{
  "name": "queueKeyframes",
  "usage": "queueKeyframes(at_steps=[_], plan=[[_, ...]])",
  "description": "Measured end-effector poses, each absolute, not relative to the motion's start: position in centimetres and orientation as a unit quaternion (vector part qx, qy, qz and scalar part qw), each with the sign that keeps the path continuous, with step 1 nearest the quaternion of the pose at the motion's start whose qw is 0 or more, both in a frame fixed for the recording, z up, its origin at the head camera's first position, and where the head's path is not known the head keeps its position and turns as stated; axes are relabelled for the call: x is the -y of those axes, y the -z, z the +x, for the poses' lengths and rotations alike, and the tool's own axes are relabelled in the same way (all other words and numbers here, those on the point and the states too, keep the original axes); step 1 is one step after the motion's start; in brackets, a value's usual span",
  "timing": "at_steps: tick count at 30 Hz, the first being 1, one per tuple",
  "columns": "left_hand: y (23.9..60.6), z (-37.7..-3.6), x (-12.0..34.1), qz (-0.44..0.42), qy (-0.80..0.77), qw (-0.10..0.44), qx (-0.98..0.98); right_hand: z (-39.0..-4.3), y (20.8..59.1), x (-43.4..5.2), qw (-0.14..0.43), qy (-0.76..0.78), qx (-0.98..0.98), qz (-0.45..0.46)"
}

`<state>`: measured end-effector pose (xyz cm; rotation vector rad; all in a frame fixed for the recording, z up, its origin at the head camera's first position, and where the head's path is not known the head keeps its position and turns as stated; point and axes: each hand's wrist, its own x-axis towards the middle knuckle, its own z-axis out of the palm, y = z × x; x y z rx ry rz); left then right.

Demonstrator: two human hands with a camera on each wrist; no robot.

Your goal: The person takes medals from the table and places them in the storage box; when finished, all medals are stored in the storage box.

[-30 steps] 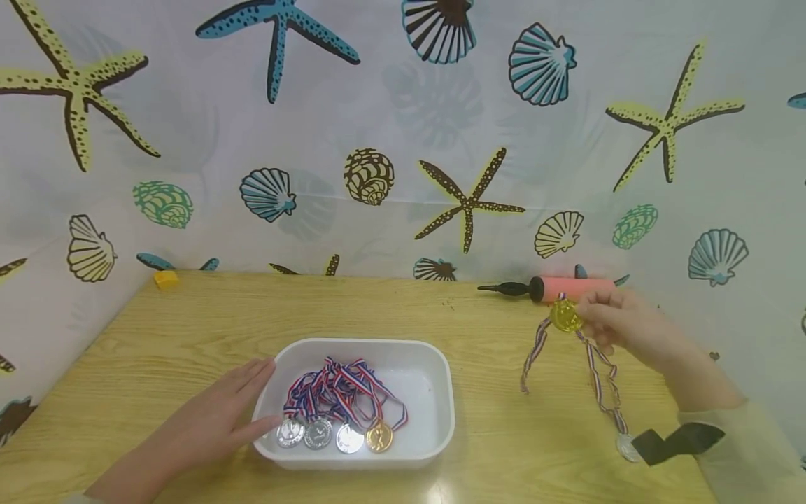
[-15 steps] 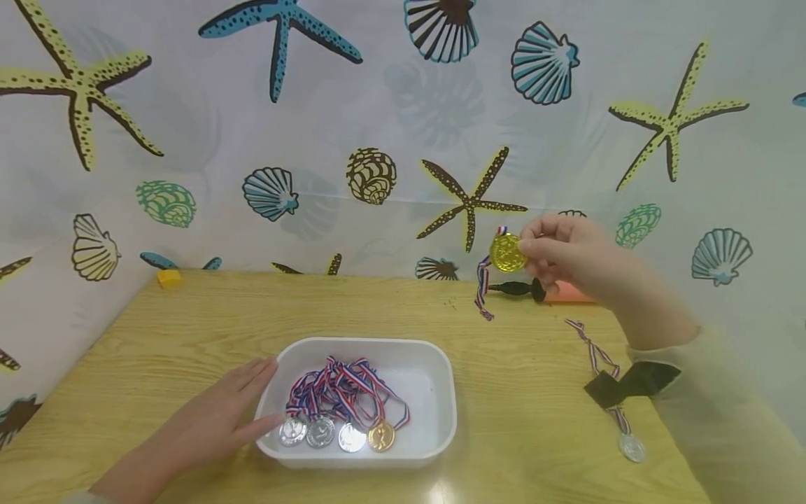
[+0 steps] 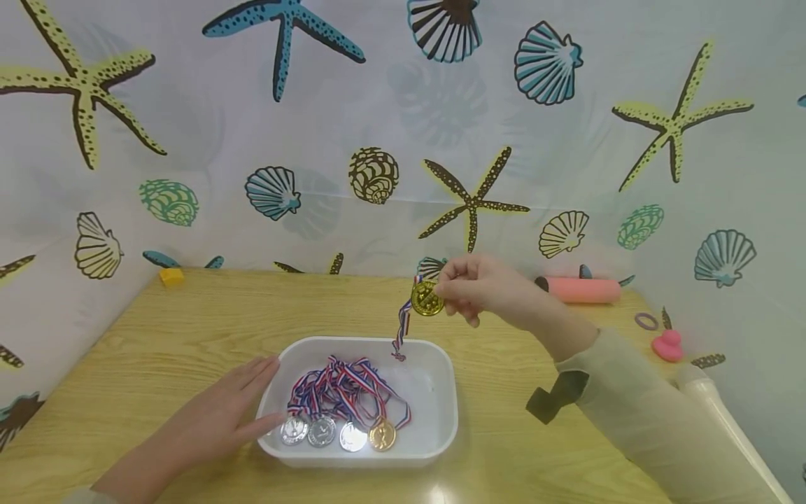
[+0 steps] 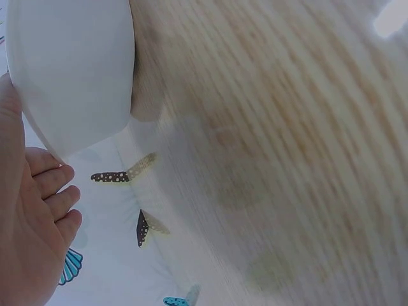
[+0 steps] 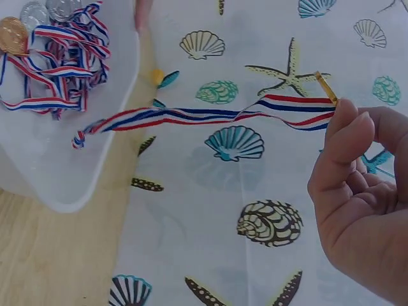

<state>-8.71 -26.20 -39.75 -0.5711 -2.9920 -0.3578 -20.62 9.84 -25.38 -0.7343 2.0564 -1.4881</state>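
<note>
One gold medal [image 3: 427,299] pinched by right-hand fingers [image 3: 458,294], above white tray [image 3: 441,420]

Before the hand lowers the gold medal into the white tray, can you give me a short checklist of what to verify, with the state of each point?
1. Right hand has a firm grip on the gold medal: ok, pinched between the fingers.
2. Medal is above the white tray: ok, over its far rim.
3. Ribbon hangs free, not snagged: ok; its end dangles at the tray's far edge.
4. Left hand steadies the tray: ok, straight fingers touch its left side.
5. Room inside the tray: ok, the right part is bare; the other medals lie front left.
6. Ribbon fully clear of the rim: cannot tell.
</note>
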Motion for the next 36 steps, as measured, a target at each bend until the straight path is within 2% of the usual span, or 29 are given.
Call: queueKeyframes(at_steps=[13,16,28,36], plan=[[39.8,-8.7,26.1,-0.182,0.116,0.033,0.976,-21.0,32.3,-8.6,0.290,0.462,-0.801,-0.244],[39.7,-8.7,26.1,-0.175,0.118,0.021,0.977,-21.0,33.2,-8.5,0.297,0.444,-0.809,-0.247],[39.6,-8.6,26.1,-0.185,0.117,0.033,0.975,-19.3,36.0,-6.8,0.337,0.332,-0.826,-0.306],[39.5,-8.6,26.0,-0.187,0.116,0.036,0.975,-18.4,37.1,-5.0,0.318,0.210,-0.862,-0.334]])
